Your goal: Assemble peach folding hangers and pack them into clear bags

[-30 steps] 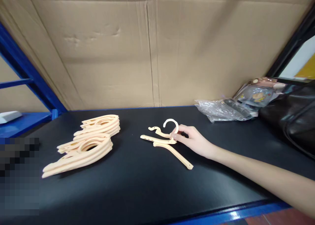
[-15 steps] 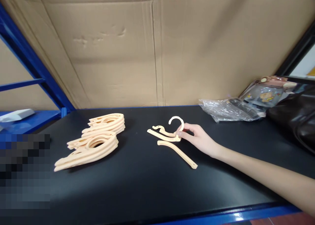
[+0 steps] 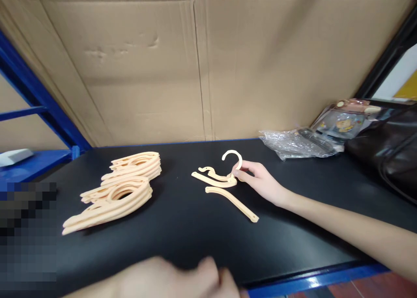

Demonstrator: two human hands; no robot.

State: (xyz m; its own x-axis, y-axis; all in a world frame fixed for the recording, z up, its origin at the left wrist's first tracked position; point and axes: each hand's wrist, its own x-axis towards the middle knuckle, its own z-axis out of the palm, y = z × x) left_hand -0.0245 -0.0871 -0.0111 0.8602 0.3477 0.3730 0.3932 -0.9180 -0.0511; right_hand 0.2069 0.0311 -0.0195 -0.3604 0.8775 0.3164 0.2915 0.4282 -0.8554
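My right hand (image 3: 260, 180) pinches a cream plastic hanger piece (image 3: 239, 161) near the base of its curved hook. Joined at that base, a straight arm (image 3: 213, 180) and a wavy arm point left, low over the black table. Just in front of them a loose curved arm piece (image 3: 233, 199) lies by itself. At the bottom edge my left hand (image 3: 182, 278) is blurred, its fingers curled; whether anything is in it cannot be made out. Two stacks of folded cream hangers, a near one (image 3: 114, 202) and a far one (image 3: 137, 165), lie on the left.
The black table (image 3: 182, 233) has a blue front edge. At the back right are crumpled clear plastic (image 3: 289, 144), a printed pouch (image 3: 342, 123) and a dark leather bag (image 3: 387, 146). A cardboard wall (image 3: 146, 72) stands behind, with a blue frame (image 3: 48, 104) at left.
My left hand has come into view at the bottom edge. My right hand still grips the hanger piece in nearly the same place. The view has shifted slightly.
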